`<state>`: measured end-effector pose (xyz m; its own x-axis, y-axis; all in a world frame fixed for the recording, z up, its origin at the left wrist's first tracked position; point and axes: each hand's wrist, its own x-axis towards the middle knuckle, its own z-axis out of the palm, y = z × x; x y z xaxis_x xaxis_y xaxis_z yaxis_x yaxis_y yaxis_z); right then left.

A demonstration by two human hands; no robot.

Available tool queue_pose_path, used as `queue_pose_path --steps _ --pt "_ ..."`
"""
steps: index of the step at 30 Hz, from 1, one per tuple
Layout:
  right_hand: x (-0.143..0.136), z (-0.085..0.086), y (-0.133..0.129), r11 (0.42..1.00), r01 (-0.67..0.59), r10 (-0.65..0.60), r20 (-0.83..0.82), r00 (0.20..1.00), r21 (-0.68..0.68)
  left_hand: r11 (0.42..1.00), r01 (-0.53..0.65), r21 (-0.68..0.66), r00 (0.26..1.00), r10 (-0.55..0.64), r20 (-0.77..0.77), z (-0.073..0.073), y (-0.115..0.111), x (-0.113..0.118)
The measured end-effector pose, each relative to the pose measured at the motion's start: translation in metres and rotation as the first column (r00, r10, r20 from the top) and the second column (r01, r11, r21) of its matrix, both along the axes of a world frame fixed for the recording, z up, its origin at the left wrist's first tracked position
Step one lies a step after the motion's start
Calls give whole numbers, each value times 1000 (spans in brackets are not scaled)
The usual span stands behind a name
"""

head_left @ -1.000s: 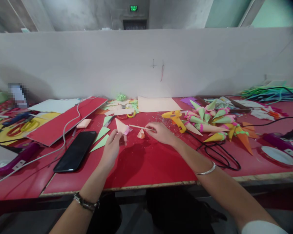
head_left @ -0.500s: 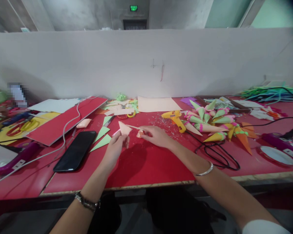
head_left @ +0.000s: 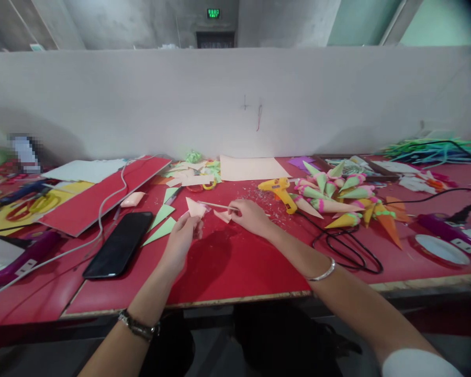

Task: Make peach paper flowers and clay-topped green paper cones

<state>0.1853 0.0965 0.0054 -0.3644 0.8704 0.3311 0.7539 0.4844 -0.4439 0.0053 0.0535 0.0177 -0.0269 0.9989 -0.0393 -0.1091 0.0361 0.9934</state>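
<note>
Moved since half a second ago: peach paper cone (head_left: 194,207), turned in the grip so that its pinkish end, then left of the fingers, now faces right toward the stick.

Left hand (head_left: 182,235): thumb and fingers clamped on the cone, held just above the red table (head_left: 235,272), near its middle. Dark beaded bracelet (head_left: 138,325) at the wrist.

Right hand (head_left: 251,217): thumb and fingertips pinched together on a thin pale stick (head_left: 215,204), its tip at the pinkish end of the cone; whether the two touch, cannot tell. Silver bangle (head_left: 322,271) on the forearm.

Loose peach paper piece (head_left: 222,215): one, beneath the stick, beside the right fingertips; contact with them unclear.

Green paper triangles (head_left: 163,216): three, in a row left of the left hand, beside a black phone (head_left: 118,245) lying flat.

Yellow glue gun (head_left: 279,191): on its side, beyond the right hand, with a looped black cord (head_left: 355,262) to its right.

Decorated paper cones (head_left: 332,192): a heap in green, peach, yellow and orange, banded in pink and green, just right of the glue gun.

Peach sheet (head_left: 253,168): one, flat, at the back, near the pale partition (head_left: 160,104).
</note>
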Motion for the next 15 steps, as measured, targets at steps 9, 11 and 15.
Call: queue_pose_path --steps 9,11,15 --pt "16 6 0 984 32 -30 -16 999 173 990 136 -27 973 -138 -186 2 1 -7" --pt "16 9 -2 972 19 -4 -62 998 233 991 130 -29 957 -133 -257 4 2 -8" --pt "12 12 -8 945 -105 113 -8 994 309 994 109 -3 951 -105 -291 2 6 -8"
